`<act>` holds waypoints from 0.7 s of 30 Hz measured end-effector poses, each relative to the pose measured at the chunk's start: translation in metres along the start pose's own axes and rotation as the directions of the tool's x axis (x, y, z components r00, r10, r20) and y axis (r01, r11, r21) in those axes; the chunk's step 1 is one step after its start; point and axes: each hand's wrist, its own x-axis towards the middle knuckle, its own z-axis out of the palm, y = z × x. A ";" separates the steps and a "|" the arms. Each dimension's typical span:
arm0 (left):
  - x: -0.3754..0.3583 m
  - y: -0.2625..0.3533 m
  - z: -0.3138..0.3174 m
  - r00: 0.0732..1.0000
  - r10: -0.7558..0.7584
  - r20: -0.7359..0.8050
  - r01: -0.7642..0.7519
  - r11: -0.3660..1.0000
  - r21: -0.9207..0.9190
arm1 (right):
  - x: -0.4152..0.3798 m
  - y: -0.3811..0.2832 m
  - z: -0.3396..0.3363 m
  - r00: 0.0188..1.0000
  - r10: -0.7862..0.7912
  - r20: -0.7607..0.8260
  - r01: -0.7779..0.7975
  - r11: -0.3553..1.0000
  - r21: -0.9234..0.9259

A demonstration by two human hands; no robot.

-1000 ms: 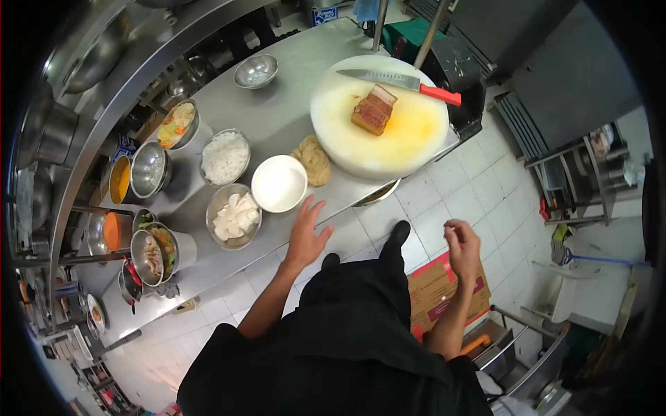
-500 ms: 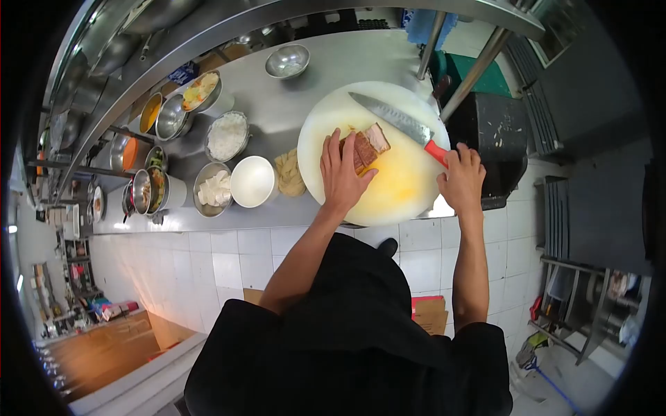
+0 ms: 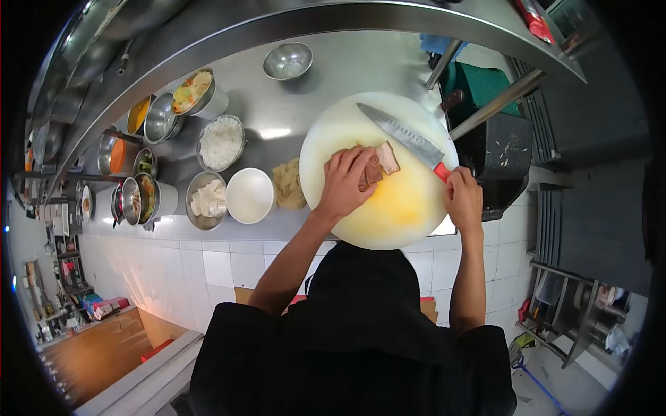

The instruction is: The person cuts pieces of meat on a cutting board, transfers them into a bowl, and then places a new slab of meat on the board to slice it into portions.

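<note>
On the round white cutting board (image 3: 409,220) lies a browned piece of pork (image 3: 372,173). One end piece (image 3: 388,158) shows a pale cut face. My left hand (image 3: 345,182) rests over the left part of the pork, fingers bent and drawn together on it, hiding much of it. My right hand (image 3: 463,200) is closed round the red handle of a kitchen knife (image 3: 402,132). The blade lies over the board, pointing up and left, apart from the meat. A yellowish stain marks the board below the pork.
Left of the board stand a tan cloth (image 3: 288,184), a white bowl (image 3: 250,196), a bowl of white chunks (image 3: 207,202) and a bowl of white shreds (image 3: 221,143). A metal bowl (image 3: 288,61) sits farther back. A steel shelf edge (image 3: 312,19) crosses overhead; a black bin (image 3: 498,132) stands right.
My left fingers have drawn closer together over the pork. The knife stays in my right hand at about the same place on the board. The camera view has shifted slightly.
</note>
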 end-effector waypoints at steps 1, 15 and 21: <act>0.000 -0.003 -0.001 1.000 -0.003 0.012 0.004 1.000 -0.012 | 0.001 -0.004 -0.001 1.000 0.002 -0.031 -0.002 1.000 0.010; 0.028 0.005 -0.056 0.894 0.163 0.417 -0.275 0.935 0.223 | 0.004 0.002 0.002 0.998 -0.022 -0.067 0.028 0.996 0.084; 0.042 0.005 -0.086 0.841 -0.004 0.542 -0.199 0.927 0.317 | 0.006 0.015 0.000 0.999 -0.040 0.013 0.037 0.985 0.166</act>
